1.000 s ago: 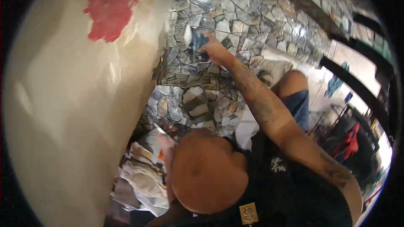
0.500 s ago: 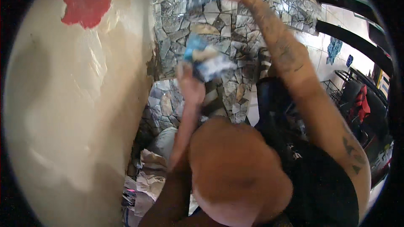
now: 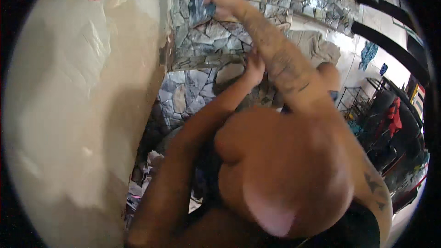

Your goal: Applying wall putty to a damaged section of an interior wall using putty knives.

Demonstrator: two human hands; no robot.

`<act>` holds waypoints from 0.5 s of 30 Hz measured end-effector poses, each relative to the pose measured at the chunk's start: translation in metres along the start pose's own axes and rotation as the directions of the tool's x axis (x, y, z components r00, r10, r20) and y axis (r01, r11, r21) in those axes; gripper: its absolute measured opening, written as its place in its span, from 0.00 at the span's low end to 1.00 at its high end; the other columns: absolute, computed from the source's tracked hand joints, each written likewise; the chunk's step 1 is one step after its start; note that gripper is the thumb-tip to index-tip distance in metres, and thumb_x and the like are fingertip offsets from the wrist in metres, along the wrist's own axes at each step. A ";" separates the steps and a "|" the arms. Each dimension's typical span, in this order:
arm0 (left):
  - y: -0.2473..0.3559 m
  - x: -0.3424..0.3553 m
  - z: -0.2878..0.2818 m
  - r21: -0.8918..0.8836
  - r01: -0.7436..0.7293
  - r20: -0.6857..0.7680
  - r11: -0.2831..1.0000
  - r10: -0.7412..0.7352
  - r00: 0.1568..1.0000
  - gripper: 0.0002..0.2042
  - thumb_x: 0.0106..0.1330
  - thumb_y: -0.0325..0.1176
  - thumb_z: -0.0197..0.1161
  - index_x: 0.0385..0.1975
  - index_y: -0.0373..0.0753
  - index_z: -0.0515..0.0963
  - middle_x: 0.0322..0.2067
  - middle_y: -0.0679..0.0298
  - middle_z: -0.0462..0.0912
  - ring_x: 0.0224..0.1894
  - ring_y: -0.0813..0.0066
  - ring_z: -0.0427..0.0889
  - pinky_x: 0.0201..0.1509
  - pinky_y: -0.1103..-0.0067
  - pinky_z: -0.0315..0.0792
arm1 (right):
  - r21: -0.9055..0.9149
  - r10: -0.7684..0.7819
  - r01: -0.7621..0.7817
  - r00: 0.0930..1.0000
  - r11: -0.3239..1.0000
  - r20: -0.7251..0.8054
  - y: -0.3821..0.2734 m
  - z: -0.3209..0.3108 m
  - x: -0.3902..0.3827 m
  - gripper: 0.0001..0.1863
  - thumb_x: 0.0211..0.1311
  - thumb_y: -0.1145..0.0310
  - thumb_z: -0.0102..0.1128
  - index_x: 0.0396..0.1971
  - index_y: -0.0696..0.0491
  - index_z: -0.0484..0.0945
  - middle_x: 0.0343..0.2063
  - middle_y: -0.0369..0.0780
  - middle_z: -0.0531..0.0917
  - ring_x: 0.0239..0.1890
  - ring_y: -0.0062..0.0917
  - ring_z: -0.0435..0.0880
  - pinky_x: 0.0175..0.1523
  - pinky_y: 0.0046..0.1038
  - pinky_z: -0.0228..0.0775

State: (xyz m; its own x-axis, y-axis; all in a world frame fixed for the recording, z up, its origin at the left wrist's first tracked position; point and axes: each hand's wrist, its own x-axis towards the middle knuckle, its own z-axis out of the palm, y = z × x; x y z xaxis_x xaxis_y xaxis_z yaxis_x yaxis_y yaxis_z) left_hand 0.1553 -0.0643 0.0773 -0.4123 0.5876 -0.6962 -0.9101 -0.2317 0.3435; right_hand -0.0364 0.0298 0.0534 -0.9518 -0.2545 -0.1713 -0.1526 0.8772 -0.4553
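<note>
My right hand reaches to the far end of the stone-patterned surface. Its fingers are closed on the edge of a dark blue-grey cloth with pale streaks, which hangs or lies against the stones; which of the two I cannot tell. My left hand is lower down, close beside my right forearm. That forearm covers its fingers, so whatever they hold does not show.
A plastered wall with a red patch runs along the left. Stone-patterned surface fills the middle. Beige cloth lies to the right, near a black wire rack and a red cloth. Papers or fabrics sit at the lower left.
My right hand has moved left and slightly nearer with the dark cloth. My left hand has swung right, behind my right forearm; the blurred blue and white thing it held is out of sight.
</note>
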 end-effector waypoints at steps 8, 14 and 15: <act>0.018 -0.012 -0.013 0.443 0.129 0.109 0.887 -0.196 0.974 0.15 0.62 0.45 0.46 0.35 0.38 0.68 0.24 0.71 0.68 0.28 0.82 0.67 0.33 0.82 0.64 | 0.925 0.678 -0.378 0.672 -0.032 0.298 -0.088 0.080 0.015 0.13 0.41 0.74 0.48 0.31 0.54 0.74 0.19 0.40 0.75 0.30 0.27 0.74 0.37 0.28 0.67; 0.015 0.006 0.003 0.309 -0.001 0.071 0.951 -0.022 0.997 0.13 0.62 0.42 0.48 0.26 0.37 0.67 0.20 0.74 0.63 0.23 0.86 0.58 0.25 0.85 0.57 | 0.931 0.567 -0.297 0.813 0.210 0.132 -0.094 0.081 0.023 0.28 0.41 0.81 0.44 0.49 0.52 0.63 0.21 0.39 0.72 0.26 0.23 0.71 0.31 0.25 0.66; 0.016 0.005 0.005 0.311 0.009 0.069 0.950 -0.032 0.997 0.13 0.62 0.42 0.48 0.26 0.37 0.67 0.20 0.74 0.63 0.23 0.86 0.58 0.25 0.85 0.57 | 0.918 0.597 -0.355 0.781 0.178 0.186 -0.098 0.079 0.027 0.27 0.42 0.80 0.44 0.49 0.51 0.63 0.22 0.41 0.73 0.26 0.24 0.72 0.31 0.26 0.66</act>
State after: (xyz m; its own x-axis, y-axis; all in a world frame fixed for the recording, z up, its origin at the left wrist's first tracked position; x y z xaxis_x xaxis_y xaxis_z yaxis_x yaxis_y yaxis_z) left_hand 0.1395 -0.0615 0.0825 -0.3789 0.6470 -0.6617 -0.8563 0.0262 0.5159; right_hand -0.0265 -0.0948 0.0245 -0.7843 0.2488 -0.5682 0.5551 -0.1273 -0.8220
